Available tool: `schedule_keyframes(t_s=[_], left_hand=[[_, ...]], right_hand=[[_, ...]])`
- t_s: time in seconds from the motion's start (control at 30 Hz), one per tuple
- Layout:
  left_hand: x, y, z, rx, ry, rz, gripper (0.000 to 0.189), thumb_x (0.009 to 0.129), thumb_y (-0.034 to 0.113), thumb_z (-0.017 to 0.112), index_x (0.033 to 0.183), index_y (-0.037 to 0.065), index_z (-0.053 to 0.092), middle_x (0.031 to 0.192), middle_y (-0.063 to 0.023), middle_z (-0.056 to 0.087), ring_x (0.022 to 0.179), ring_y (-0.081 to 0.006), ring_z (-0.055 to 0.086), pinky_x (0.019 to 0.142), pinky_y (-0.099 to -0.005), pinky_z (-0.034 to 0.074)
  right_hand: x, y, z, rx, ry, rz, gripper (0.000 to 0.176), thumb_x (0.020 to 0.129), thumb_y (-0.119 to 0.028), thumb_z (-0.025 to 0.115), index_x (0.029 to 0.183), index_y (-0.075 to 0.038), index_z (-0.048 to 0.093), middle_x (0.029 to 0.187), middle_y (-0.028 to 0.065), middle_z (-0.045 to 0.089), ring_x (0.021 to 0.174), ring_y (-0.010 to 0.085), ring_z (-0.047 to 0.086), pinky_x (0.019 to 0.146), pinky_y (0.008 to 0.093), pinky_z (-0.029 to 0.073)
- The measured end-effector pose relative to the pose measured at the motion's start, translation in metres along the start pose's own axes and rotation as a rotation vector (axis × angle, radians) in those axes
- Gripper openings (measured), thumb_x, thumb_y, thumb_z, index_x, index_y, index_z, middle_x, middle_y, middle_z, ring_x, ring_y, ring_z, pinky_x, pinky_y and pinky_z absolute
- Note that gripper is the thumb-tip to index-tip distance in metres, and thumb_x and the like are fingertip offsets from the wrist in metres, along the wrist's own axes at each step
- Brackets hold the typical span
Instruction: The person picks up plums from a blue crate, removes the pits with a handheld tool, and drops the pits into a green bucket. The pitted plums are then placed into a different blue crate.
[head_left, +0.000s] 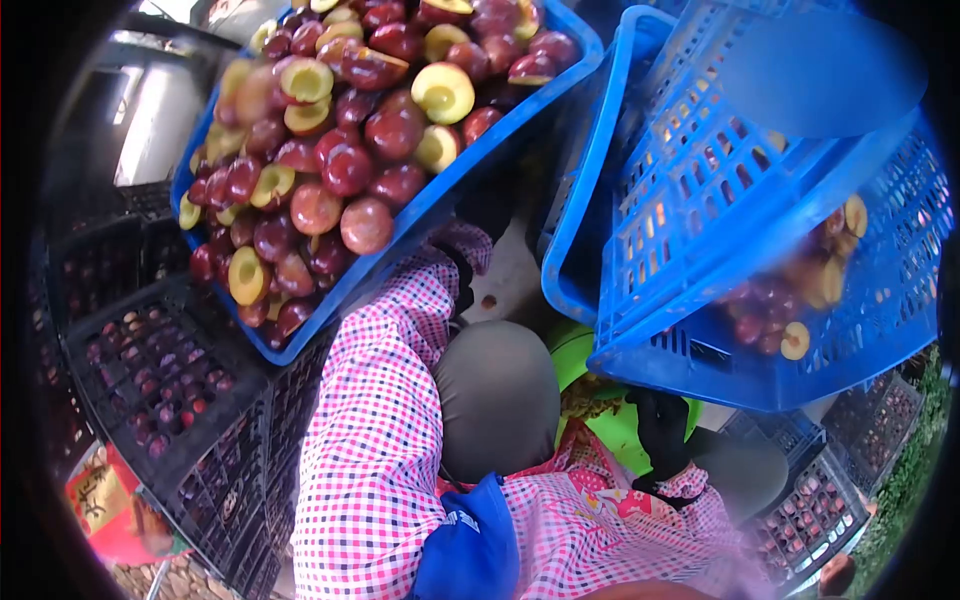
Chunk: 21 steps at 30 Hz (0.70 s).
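Observation:
My left hand (487,208), in a dark glove, reaches into the shadow under a blue crate (420,207) heaped with halved and whole red plums (345,170). Its fingers are lost in the dark, so their hold is hidden. Over a bright green basin (622,436) is my right hand (660,425), black-gloved and closed; what it holds, if anything, does not show. Brownish scraps (592,398) lie inside the basin. Just above that hand sits a second blue crate (690,365), tilted, with blurred plums (785,300) in it.
Another blue crate (578,235) stands behind the tilted one. Black crates of plums (160,375) are stacked at the left, and more crates (810,515) stand lower right. A red and yellow package (105,495) is at lower left. Green plants (915,470) border the right.

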<state>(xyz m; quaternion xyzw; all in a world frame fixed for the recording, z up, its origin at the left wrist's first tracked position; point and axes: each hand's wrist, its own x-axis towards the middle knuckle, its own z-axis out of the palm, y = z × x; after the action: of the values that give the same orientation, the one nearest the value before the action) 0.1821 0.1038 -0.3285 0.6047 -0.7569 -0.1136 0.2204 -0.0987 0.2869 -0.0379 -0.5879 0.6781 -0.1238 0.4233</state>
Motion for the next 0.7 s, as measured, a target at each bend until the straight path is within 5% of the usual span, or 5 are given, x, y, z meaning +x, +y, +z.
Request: schedule_keyframes(t_s=[0.3, 0.47, 0.53, 0.6, 0.7], left_hand=[[-0.018, 0.057, -0.166, -0.469, -0.329, -0.125, 0.041, 0.088, 0.024, 0.061, 0.125, 0.006, 0.055, 0.112, -0.018, 0.062, 0.093, -0.0313, 0.065, 0.079, -0.0403, 0.051], [0.021, 0.039, -0.288, -0.358, 0.322, 0.033, 0.041, 0.086, 0.028, 0.065, 0.121, 0.008, 0.057, 0.097, -0.0158, 0.064, 0.082, -0.0323, 0.065, 0.067, -0.04, 0.052], [0.058, 0.034, -0.334, 0.03, 0.237, -0.115, 0.043, 0.083, 0.032, 0.068, 0.118, 0.01, 0.058, 0.096, -0.0139, 0.064, 0.078, -0.0309, 0.064, 0.062, -0.0392, 0.05], [0.089, 0.032, -0.355, 0.41, 0.59, 0.355, 0.041, 0.081, 0.034, 0.069, 0.115, 0.012, 0.059, 0.092, -0.0112, 0.064, 0.074, -0.0283, 0.063, 0.06, -0.0387, 0.049], [0.047, 0.067, -0.326, 0.249, 0.315, 0.311, 0.032, 0.081, 0.03, 0.067, 0.108, 0.013, 0.063, 0.083, -0.0091, 0.062, 0.069, -0.0258, 0.06, 0.06, -0.0402, 0.049]], right_hand=[[0.01, -0.023, 0.002, 0.13, 0.043, -0.085, 0.013, 0.088, -0.002, 0.056, 0.095, -0.001, 0.067, 0.086, 0.0121, 0.069, 0.078, 0.0239, 0.067, 0.069, 0.0342, 0.05], [0.008, -0.022, 0.006, 0.117, -0.024, -0.197, 0.015, 0.089, -0.003, 0.055, 0.098, -0.001, 0.067, 0.09, 0.0133, 0.067, 0.081, 0.0239, 0.067, 0.071, 0.0335, 0.051], [-0.004, -0.023, 0.002, 0.077, -0.034, -0.205, 0.015, 0.089, -0.004, 0.055, 0.098, -0.001, 0.067, 0.09, 0.0136, 0.067, 0.081, 0.0236, 0.067, 0.071, 0.0333, 0.051], [-0.001, -0.027, -0.001, 0.088, -0.065, -0.23, 0.016, 0.09, -0.007, 0.054, 0.098, -0.001, 0.067, 0.089, 0.0137, 0.067, 0.08, 0.023, 0.067, 0.07, 0.0329, 0.051], [-0.006, -0.017, -0.004, 0.189, -0.015, -0.18, 0.017, 0.092, -0.008, 0.052, 0.099, -0.001, 0.066, 0.088, 0.0129, 0.067, 0.078, 0.0208, 0.066, 0.069, 0.0318, 0.051]])
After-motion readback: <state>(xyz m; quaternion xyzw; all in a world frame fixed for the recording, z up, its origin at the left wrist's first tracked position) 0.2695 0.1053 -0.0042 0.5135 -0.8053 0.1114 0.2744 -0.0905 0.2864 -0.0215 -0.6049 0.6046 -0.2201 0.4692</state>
